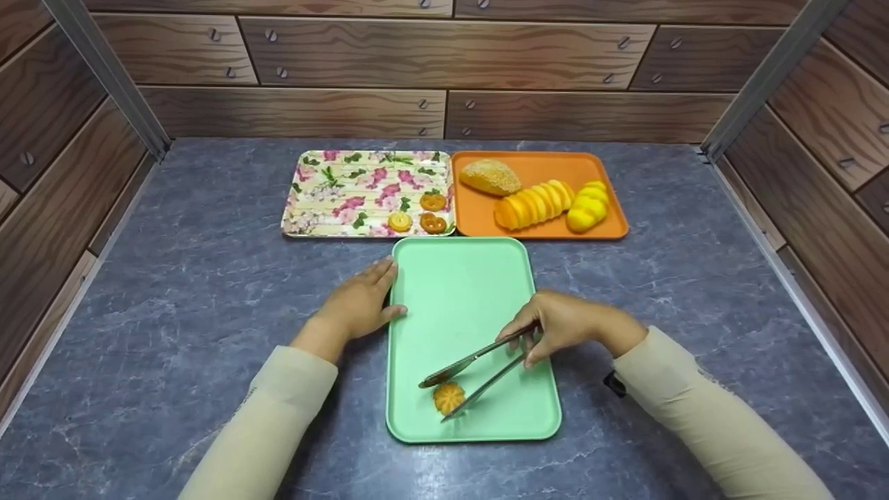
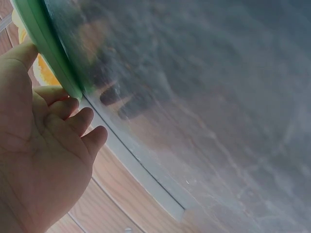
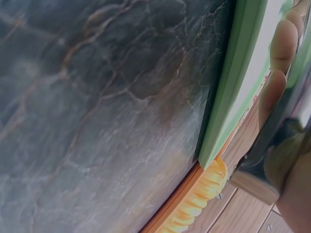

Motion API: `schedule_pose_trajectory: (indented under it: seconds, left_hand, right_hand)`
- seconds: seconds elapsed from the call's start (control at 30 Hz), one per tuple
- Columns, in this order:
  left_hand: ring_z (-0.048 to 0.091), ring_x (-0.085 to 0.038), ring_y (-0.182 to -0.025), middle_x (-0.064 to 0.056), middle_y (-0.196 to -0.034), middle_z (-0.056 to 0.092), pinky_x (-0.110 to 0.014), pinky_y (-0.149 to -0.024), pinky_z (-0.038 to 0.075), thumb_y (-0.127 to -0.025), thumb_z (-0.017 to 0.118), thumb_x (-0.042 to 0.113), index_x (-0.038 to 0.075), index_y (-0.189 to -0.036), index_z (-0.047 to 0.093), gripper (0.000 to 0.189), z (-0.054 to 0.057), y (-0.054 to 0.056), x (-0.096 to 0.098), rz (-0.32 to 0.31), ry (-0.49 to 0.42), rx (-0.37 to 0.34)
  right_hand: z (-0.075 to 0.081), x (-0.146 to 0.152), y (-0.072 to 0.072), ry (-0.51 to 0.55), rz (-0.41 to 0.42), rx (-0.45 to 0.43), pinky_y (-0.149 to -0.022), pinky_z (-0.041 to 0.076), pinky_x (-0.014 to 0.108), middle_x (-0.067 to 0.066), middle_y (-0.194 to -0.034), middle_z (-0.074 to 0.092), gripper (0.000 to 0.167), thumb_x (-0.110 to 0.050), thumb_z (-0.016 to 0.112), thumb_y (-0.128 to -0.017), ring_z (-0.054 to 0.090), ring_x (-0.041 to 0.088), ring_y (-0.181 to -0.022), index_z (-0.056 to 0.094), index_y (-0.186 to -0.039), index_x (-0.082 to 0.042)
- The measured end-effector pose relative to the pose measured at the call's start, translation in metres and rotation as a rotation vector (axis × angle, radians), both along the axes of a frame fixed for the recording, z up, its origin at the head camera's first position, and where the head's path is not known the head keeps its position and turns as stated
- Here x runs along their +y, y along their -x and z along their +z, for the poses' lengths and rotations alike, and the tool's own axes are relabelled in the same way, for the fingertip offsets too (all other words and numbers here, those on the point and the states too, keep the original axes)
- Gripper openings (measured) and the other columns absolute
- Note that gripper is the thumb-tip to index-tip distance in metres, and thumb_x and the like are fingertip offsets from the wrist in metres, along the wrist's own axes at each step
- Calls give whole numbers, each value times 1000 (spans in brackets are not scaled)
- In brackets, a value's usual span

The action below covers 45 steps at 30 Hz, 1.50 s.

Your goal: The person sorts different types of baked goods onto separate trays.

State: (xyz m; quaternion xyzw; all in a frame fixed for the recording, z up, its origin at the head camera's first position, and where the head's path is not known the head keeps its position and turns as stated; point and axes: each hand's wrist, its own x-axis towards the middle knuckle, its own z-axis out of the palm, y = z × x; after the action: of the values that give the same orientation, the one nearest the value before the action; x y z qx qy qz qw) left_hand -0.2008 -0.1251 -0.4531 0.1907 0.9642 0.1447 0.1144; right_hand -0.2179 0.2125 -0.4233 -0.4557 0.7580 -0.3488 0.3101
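My right hand [image 1: 559, 325] grips metal tongs [image 1: 479, 357] above the green tray [image 1: 462, 292]. The tongs' spread tips stand on either side of a small round golden cookie [image 1: 449, 398] near the tray's front end; whether they touch it I cannot tell. In the right wrist view the shiny bent end of the tongs [image 3: 257, 179] shows by the palm. My left hand [image 1: 358, 302] rests against the tray's left edge, its thumb over the rim. The left wrist view shows that hand [image 2: 48, 141] with relaxed fingers at the green rim.
Behind the green tray, a floral tray [image 1: 312, 201] bears two pretzel-shaped pieces [image 1: 433, 201] and a round yellow cookie [image 1: 399, 221]. Beside it, an orange tray [image 1: 604, 226] holds a seeded bun [image 1: 490, 177], a sliced loaf [image 1: 533, 204] and a yellow twisted bread [image 1: 588, 207]. Wood-patterned walls enclose the table.
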Motion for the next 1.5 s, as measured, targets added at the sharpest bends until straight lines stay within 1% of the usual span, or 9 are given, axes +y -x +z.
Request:
schedule_pose_trajectory:
  seconds: [0.23,0.43,0.57,0.8,1.0,1.1,1.23,1.37,1.5]
  left_hand:
    - [14,-32,-142,-11,-158,11,-47,-113,19,-96,51,47,4,-152,17,78,0,-1,1,-1,1,-11]
    - [14,-32,-142,-11,-158,11,-47,-114,18,-96,51,46,3,-152,18,78,1,-1,0,-3,-3,-7]
    - [15,-32,-142,-11,-158,11,-47,-114,18,-96,51,46,3,-152,18,78,2,-1,1,-2,-4,-8]
    - [15,-33,-142,-12,-158,12,-46,-114,18,-96,52,46,3,-152,19,78,3,-2,0,-6,-11,-1]
    - [15,-33,-142,-13,-157,13,-46,-114,18,-96,52,45,1,-151,20,78,2,-2,0,-11,-19,9]
    - [15,-32,-142,-11,-158,11,-47,-114,18,-96,52,46,3,-152,19,78,2,-2,0,-7,-16,0]
    - [14,-32,-142,-11,-158,10,-48,-113,19,-96,51,46,4,-152,18,78,2,-2,0,-3,-10,-9]
    - [14,-31,-142,-10,-158,9,-46,-114,18,-96,50,48,5,-152,17,78,1,-1,0,-1,-4,-14]
    - [13,-31,-142,-9,-158,9,-46,-114,18,-96,50,48,5,-152,17,78,1,-1,-1,0,-7,-17]
  right_hand:
    - [0,0,0,-26,-15,49,-59,55,26,3,-89,73,41,-12,85,-71,68,12,-71,74,-110,-12]
    - [-1,2,2,3,-18,43,-59,57,29,5,-89,73,41,-11,84,-72,68,14,-71,73,-111,-8]
    - [-2,4,4,27,-24,58,-58,57,29,6,-88,73,40,-11,83,-72,67,14,-70,73,-111,-6]
    - [-2,7,6,15,-53,64,-58,56,27,6,-88,73,40,-10,83,-72,67,13,-70,73,-110,-6]
    - [1,6,5,13,-40,64,-55,56,27,6,-86,73,40,-11,84,-72,67,14,-68,73,-109,-4]
    - [4,6,3,-5,-32,104,-53,55,25,5,-83,72,41,-12,85,-71,65,12,-64,73,-109,-5]
    - [7,4,1,-34,-19,181,-53,53,23,2,-82,72,41,-15,86,-70,62,8,-61,74,-108,-7]
    - [7,1,-1,-40,-14,222,-52,51,22,-2,-81,72,40,-16,86,-70,61,5,-62,74,-108,-9]
    - [6,-1,-2,-30,-12,243,-52,50,21,-2,-81,72,38,-17,86,-71,61,4,-62,75,-106,-9]
